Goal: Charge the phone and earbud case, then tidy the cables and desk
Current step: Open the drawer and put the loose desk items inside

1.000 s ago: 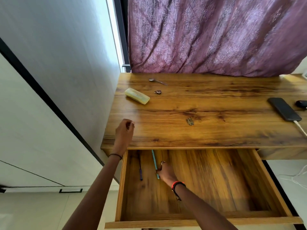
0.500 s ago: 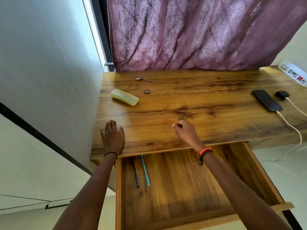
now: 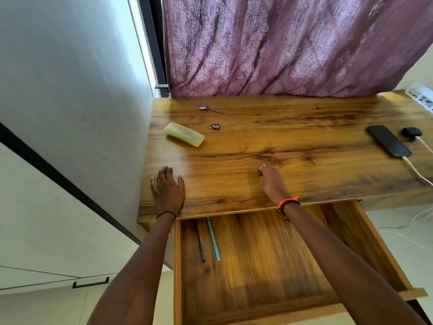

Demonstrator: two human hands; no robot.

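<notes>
A mauve patterned curtain (image 3: 293,43) hangs behind a wood-grain worktop (image 3: 293,137), under which a drawer (image 3: 269,277) stands pulled out towards the person. The left hand (image 3: 167,191) rests palm down near the worktop's front left corner, its fingers (image 3: 166,173) straight and spread, grasping nothing. The right hand (image 3: 271,181) sits near the middle of the front edge, its fingers (image 3: 264,171) curled and pinching a small metal loop (image 3: 263,167) against the wood; a red and black band circles that wrist.

The phone (image 3: 387,140), a black slab lying flat and angled, sits towards the worktop's right end, well apart from both hands and to the right of the right fingers. A white cable (image 3: 416,171) is plugged into its near end and runs off the right edge. The earbud case (image 3: 411,132), dark and rounded, lies just beside the phone's far end, with a second white lead (image 3: 424,144) running up to it. A white power strip (image 3: 421,96) shows at the far right corner.

On the left half lie a pale yellow box (image 3: 184,134), beyond it a spoon (image 3: 212,109), and between them a small metal piece (image 3: 214,126), too small to tell what. Two pens lie side by side in the drawer's left part: a light blue pen (image 3: 213,239) and a dark pen (image 3: 201,247).
</notes>
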